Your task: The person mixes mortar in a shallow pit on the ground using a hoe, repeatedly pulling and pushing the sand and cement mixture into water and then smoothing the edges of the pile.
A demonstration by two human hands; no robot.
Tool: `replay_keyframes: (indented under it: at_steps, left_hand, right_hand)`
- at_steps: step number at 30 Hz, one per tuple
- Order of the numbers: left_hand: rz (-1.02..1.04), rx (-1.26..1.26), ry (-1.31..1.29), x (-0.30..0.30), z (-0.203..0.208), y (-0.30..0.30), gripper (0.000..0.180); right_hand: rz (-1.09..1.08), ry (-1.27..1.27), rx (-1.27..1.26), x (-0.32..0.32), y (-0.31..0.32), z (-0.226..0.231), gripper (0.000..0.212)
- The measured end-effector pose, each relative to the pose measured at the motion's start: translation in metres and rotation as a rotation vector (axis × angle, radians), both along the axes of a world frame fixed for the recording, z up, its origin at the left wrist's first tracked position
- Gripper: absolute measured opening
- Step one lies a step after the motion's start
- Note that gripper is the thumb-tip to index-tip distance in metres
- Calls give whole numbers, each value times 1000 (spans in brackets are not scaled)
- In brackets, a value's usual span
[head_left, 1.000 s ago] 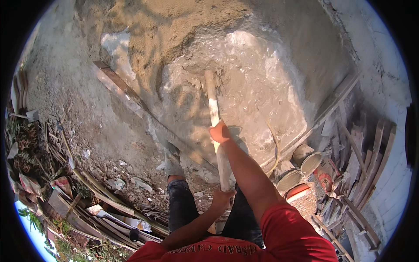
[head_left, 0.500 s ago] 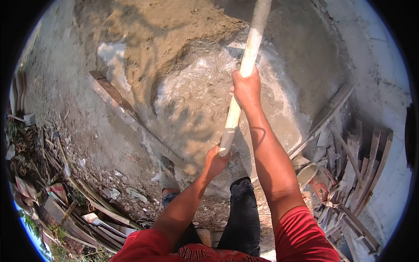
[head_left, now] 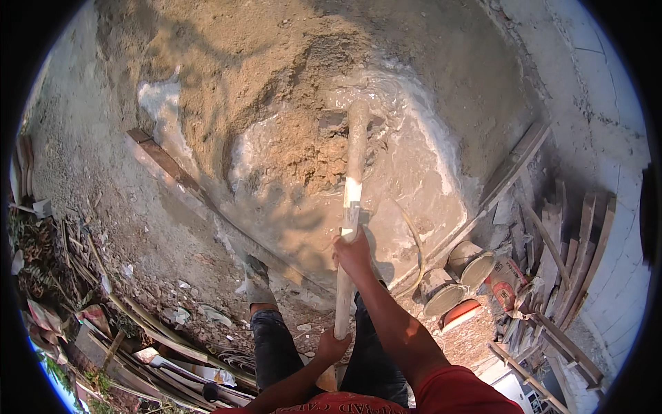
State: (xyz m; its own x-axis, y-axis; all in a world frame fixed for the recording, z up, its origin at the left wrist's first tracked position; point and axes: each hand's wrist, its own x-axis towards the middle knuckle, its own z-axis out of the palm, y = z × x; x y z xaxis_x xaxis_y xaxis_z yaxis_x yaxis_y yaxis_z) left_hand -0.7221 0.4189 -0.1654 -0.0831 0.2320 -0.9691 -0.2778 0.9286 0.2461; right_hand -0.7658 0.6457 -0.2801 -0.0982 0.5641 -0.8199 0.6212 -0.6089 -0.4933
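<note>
Both my hands are closed around the long pale wooden handle of a hoe point(head_left: 354, 148). My left hand point(head_left: 333, 346) grips its near end, close to my body. Farther up the shaft is my right hand point(head_left: 353, 252). The hoe's head sits in wet grey mortar point(head_left: 407, 172), mostly hidden by the mix and the handle. Just left of the head, loose brown sand point(head_left: 303, 148) lies on the mortar, spilling from the larger sand pile point(head_left: 227, 41) behind it.
Wooden boards border the mix, one plank point(head_left: 172, 165) at left and another point(head_left: 514, 165) at right. Two buckets point(head_left: 477, 269) lie by the right board, beside stacked timber point(head_left: 576, 262). A curved hose point(head_left: 418, 241) crosses the mortar's near edge. Scrap wood point(head_left: 152, 366) lies at lower left.
The hoe has come down and toward me from the far side, both hands drawing nearer my body. Brown sand now covers part of the wet mortar.
</note>
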Motion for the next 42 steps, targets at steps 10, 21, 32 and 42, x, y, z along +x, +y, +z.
replay_keyframes:
  at_steps: [10,21,32,42]
  left_hand:
    - [150,586,56,-145,-177,241,37]
    - [-125,-98,-37,3,-10,-101,48]
    - [229,224,293,-167,-128,107,33]
    - [17,-145,-1,-14,22,-91,45]
  right_hand:
    - [121,-30,366,-153,303,-42,47]
    - [135,-227,297,24,-95,-35,45]
    - [159,233,279,-237,152,-26,45]
    - [251,-48,149,-34,-115,-28,37]
